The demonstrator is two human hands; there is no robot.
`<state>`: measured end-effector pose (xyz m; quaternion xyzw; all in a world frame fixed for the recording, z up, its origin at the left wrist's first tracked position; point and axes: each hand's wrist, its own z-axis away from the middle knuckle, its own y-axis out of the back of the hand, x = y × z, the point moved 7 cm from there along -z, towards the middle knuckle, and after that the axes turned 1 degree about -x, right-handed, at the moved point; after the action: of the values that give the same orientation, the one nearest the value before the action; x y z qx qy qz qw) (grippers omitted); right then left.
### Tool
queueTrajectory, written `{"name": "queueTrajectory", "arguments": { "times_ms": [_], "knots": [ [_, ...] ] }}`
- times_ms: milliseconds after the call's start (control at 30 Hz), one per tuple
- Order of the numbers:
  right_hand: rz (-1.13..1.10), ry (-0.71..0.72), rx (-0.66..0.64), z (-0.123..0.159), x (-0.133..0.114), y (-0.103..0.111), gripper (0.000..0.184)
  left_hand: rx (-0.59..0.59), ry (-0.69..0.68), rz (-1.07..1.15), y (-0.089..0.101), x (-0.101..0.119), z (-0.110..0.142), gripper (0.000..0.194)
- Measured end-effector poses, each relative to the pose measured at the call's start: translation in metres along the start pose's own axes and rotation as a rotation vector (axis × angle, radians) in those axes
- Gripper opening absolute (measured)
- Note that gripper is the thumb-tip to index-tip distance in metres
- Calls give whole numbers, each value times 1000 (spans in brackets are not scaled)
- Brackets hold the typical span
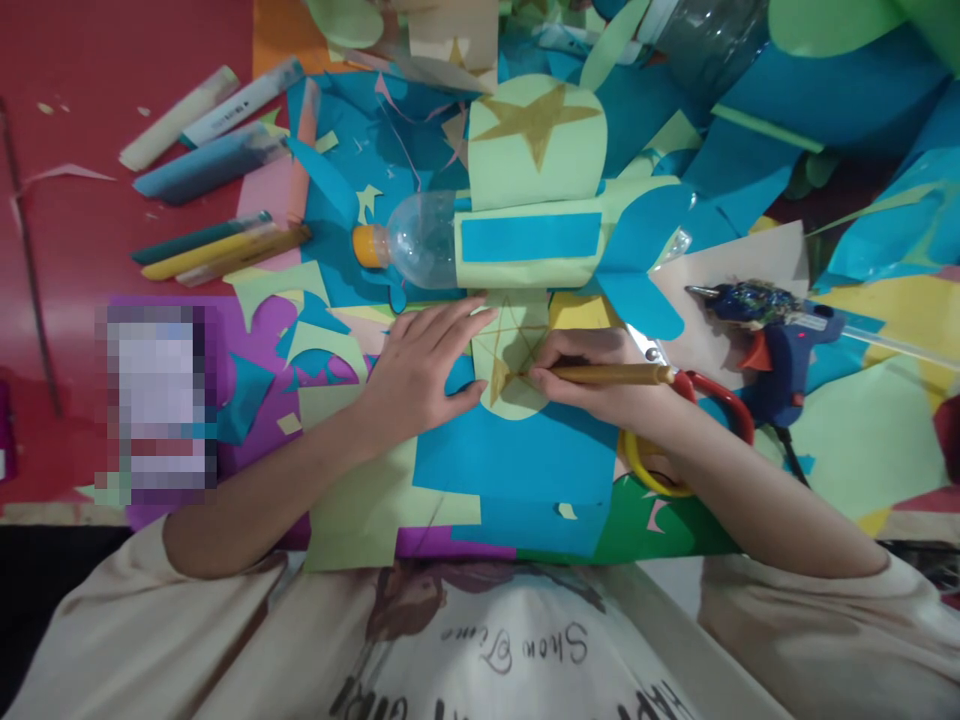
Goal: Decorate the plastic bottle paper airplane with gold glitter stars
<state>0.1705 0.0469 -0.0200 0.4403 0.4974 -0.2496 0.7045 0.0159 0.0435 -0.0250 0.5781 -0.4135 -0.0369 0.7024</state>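
Note:
A plastic bottle [424, 240] with an orange cap lies on its side, wrapped in pale green and blue paper. From it a rounded pale green paper wing [517, 345] extends toward me, bearing an outlined star partly coloured in at its lower left. My right hand [592, 375] grips a gold-brown marker [615, 374], its tip end at that star. With fingers spread, my left hand [431, 365] rests flat at the wing's left edge. The opposite wing [487, 170] carries a fully coloured star [536, 120]. Blue paper fins [645, 245] stand at the bottle's tail end.
Scissors [724, 400] with red and yellow handles lie partly under my right forearm. A blue glue gun [787, 360] lies at right. Several markers [217, 165] lie at upper left, above a pixelated, phone-like object [157, 400]. Paper scraps cover much of the table.

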Motion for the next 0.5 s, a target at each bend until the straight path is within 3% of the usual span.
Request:
{"name": "queueTrajectory", "arguments": {
  "times_ms": [267,500],
  "knots": [
    [-17,-86,-86,-3,3,-1,20,8,-10,-9,1,0,1,52],
    [-48,-131,-36,-5,4,2,20,35,-39,-18,1,0,1,51]
  ]
}}
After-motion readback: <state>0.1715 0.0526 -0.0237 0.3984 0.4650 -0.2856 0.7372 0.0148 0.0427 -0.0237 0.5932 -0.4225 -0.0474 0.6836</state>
